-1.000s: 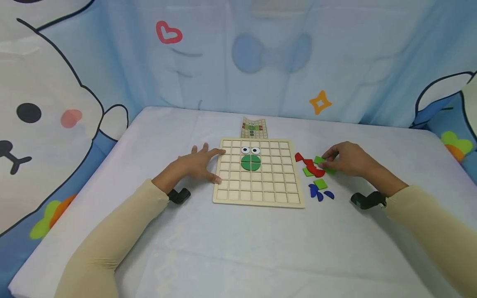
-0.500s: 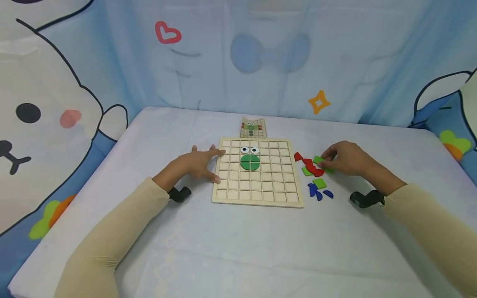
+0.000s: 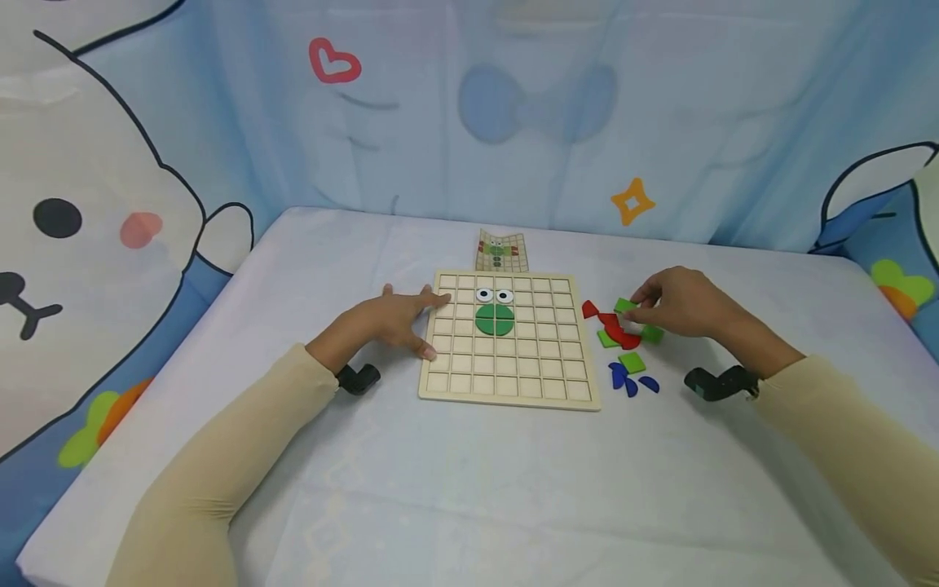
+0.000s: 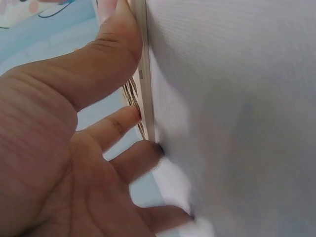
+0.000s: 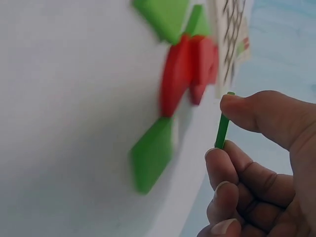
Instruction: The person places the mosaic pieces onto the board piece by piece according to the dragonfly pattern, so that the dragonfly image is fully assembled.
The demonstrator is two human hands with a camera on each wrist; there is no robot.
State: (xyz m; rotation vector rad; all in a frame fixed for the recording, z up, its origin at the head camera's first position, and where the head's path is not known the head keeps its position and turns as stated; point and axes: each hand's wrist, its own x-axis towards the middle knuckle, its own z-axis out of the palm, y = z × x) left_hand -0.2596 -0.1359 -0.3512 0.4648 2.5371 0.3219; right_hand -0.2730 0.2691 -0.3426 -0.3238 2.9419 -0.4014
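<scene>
Light green and thin, the tile (image 5: 223, 129) appears edge-on in the right-wrist view, pinched between the thumb and a fingertip of the right hand (image 3: 682, 302), to the right of the grid board (image 3: 506, 367). Compared with half a second earlier, it has shifted slightly toward the far side, and more of a second green piece (image 3: 651, 333) shows beside the hand. Spread wide, the left hand (image 3: 396, 318) still touches the board's left edge. Pale and wooden in appearance, the board is divided into cells: two white eye pieces (image 3: 484, 294) with black pupils occupy neighbouring cells of the second row from the far edge; directly nearer, four dark-green quarter-circles (image 3: 484, 326) form a disc across four cells. Red pieces (image 3: 629, 341) and, nearer, blue pieces (image 3: 649, 384) lie right of the board on the white cloth (image 3: 440, 489). Beyond its far edge is a pattern card (image 3: 502, 252).
</scene>
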